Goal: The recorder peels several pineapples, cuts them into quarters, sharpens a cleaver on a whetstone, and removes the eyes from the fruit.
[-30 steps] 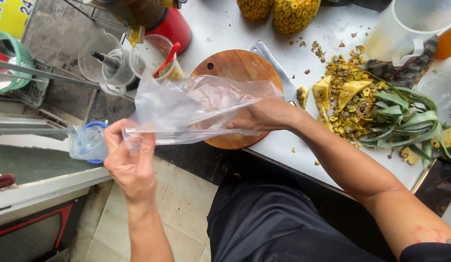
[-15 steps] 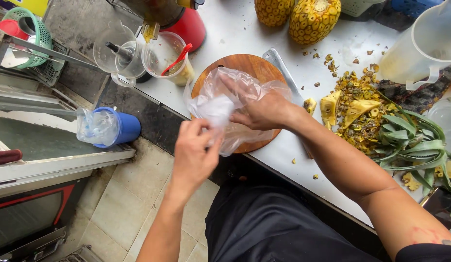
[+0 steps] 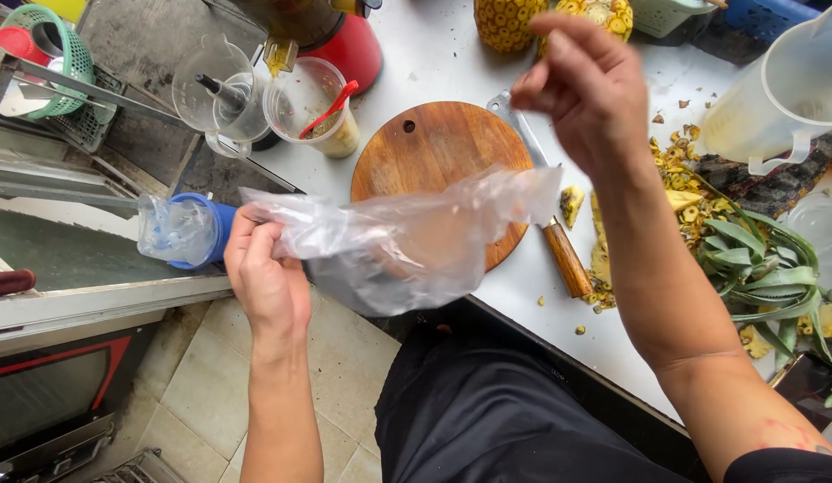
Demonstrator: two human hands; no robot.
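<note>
My left hand (image 3: pixel 266 273) grips one end of a clear plastic bag (image 3: pixel 407 237), which hangs open and crumpled over the near edge of the white table (image 3: pixel 434 63). Raised above the table, my right hand (image 3: pixel 581 85) has its fingers loosely curled and holds nothing, apart from the bag. A round wooden cutting board (image 3: pixel 434 152) lies on the table behind the bag. Beside the board rests a knife (image 3: pixel 545 210) with a wooden handle.
Pineapple peel and green leaves (image 3: pixel 747 259) lie heaped at the right. Two whole pineapples (image 3: pixel 514 22) stand at the back. A white jug (image 3: pixel 782 89), a plastic cup with a red spoon (image 3: pixel 313 112), a blender jar (image 3: pixel 215 94) and a blue cup holding bags (image 3: pixel 188 228) stand around.
My right hand has let go of the bag and lifted up to the right. My left hand has pulled the bag leftward, and it now hangs from that hand alone.
</note>
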